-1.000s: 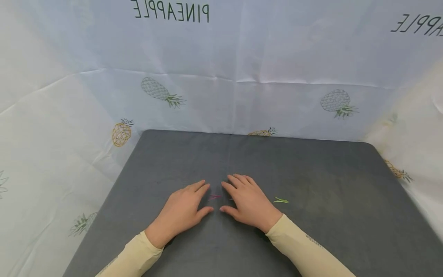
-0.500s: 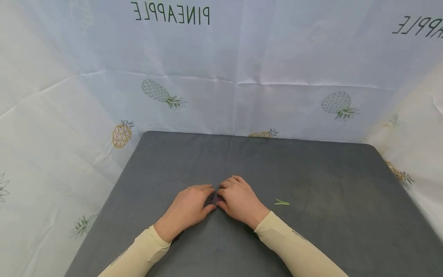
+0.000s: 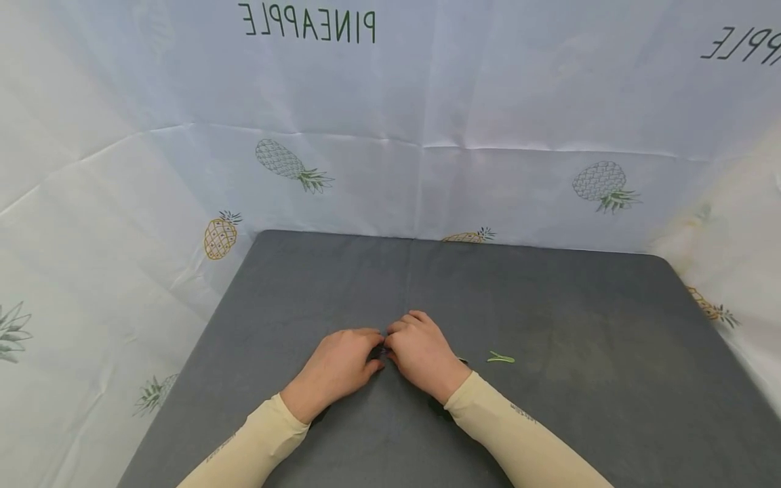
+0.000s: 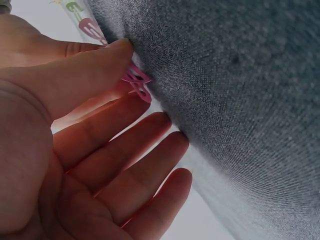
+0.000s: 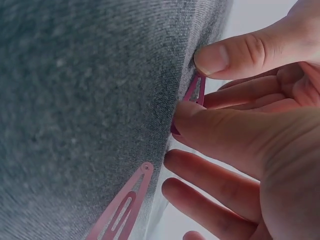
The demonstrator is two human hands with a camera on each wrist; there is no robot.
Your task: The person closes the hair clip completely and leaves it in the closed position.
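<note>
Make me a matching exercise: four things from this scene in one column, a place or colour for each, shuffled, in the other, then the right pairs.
Things
1. green clip
2. sleeves
3. magenta clip
4. tabletop

Places and colours
A. cream
B. between the left hand and the right hand, at the fingers
C. dark grey
D. lying to the right of both hands, touched by neither

Right pairs
1-D
2-A
3-B
4-C

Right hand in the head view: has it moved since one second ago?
Yes. Judged against the green clip lying on the gray table, the right hand has moved left, farther from that clip.
</note>
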